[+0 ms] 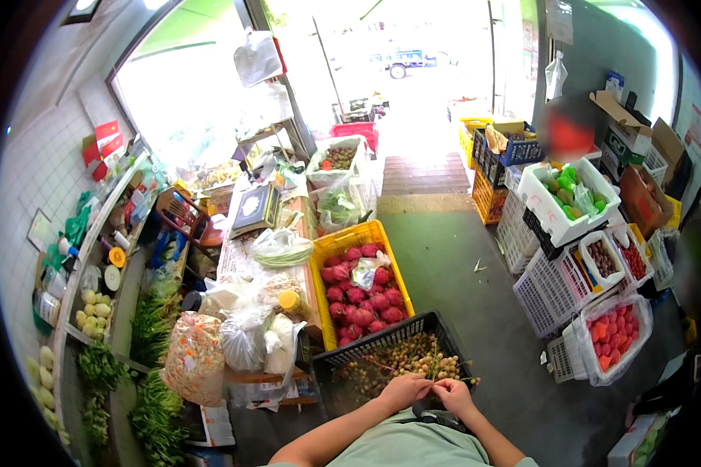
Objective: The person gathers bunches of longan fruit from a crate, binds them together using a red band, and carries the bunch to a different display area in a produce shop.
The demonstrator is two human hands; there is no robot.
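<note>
My left hand (pixel 406 390) and my right hand (pixel 454 397) meet close to my body, at the near edge of a black plastic crate (pixel 453 338). Their fingertips pinch thin stems of a longan bunch (pixel 441 366), whose round tan fruits lie just beyond the fingers. More loose longans and twigs (pixel 365 373) spread over the crate's left side. What sits between the fingertips is small and partly hidden by them. Touching the crate's far side stands a yellow crate (pixel 318 292) of red dragon fruit (pixel 362 317).
To the left, a counter carries bagged goods (pixel 195 356), a yellow-lidded jar (pixel 290 300) and a boxed item (pixel 256 207). Leafy vegetables (pixel 155 408) line shelves beyond it. Stacked crates (pixel 543 286) and a white foam box (pixel 552 219) stand right, near a blurred person (pixel 566 131).
</note>
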